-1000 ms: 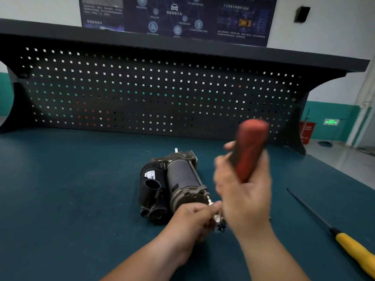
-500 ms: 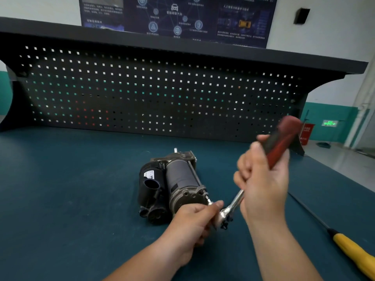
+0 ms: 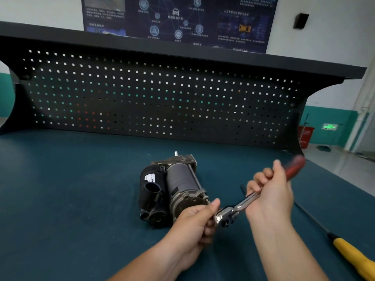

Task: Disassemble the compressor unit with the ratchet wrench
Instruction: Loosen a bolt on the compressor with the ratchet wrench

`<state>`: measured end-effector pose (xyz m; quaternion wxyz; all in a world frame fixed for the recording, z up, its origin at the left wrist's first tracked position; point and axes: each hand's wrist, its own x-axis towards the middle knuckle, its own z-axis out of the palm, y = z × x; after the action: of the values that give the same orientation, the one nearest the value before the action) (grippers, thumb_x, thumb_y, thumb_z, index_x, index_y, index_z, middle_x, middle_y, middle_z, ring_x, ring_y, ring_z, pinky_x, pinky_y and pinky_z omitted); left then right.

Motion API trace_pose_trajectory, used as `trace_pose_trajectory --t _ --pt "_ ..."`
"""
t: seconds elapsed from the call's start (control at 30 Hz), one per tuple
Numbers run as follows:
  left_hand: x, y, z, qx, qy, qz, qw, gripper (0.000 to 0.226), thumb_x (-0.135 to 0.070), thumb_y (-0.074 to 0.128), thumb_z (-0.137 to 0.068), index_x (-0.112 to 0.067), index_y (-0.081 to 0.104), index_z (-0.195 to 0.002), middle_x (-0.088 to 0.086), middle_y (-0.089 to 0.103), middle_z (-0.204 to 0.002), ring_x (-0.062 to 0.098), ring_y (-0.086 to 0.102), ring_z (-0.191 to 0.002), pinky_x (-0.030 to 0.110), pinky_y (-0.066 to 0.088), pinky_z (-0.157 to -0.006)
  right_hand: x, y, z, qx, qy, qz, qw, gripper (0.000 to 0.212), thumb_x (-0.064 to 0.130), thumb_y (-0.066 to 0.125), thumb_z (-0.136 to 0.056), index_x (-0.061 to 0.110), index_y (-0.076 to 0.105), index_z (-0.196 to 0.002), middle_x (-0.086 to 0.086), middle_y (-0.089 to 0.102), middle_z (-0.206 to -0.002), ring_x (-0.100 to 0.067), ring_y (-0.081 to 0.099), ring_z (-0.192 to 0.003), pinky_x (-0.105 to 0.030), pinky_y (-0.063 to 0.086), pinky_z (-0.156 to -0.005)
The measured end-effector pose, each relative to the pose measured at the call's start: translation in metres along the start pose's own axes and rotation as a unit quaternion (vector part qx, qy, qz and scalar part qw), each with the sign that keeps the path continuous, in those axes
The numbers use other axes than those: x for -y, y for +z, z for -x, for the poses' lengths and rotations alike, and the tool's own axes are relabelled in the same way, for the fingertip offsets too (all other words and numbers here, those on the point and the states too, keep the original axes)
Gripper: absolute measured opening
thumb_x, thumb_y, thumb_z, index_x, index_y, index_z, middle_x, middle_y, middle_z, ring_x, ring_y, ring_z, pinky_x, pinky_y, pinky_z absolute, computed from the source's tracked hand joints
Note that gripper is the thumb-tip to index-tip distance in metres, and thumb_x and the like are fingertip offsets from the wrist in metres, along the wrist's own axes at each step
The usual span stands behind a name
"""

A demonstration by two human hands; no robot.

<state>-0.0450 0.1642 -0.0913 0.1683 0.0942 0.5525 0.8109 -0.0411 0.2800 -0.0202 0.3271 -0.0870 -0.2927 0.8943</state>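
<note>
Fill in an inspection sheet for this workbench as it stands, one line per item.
Surface: dark teal bench mat.
Job's things: black-and-grey metal compressor unit lying on the mat; chrome ratchet wrench with red handle at its near end.
Clutter: yellow-handled screwdriver at right.
Grippers: left hand grips the wrench head; right hand grips the handle.
Cables: nothing seen.
Surroundings: black perforated pegboard; dark wall poster.

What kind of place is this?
Likely an automotive training workshop: black perforated metal pegboard behind a dark teal workbench, a grey-and-black compressor unit on it, a dark-blue car-diagram wall poster above.
</note>
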Motion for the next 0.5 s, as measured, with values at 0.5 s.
trace_pose_trajectory --t 0.5 --pt "-0.004 -0.004 0.006 -0.013 0.008 -0.129 0.992 0.041 -0.016 0.058 -0.083 -0.020 0.052 -0.042 -0.003 0.041 -0.046 0.005 0.029 -0.037 0.015 0.021 -0.037 -0.013 0.003 0.047 0.448 -0.191 0.236 0.841 0.016 0.036 0.065 -0.071 0.046 0.061 -0.083 0.013 0.059 -0.064 0.001 0.049 -0.050 -0.014 0.041 -0.050"
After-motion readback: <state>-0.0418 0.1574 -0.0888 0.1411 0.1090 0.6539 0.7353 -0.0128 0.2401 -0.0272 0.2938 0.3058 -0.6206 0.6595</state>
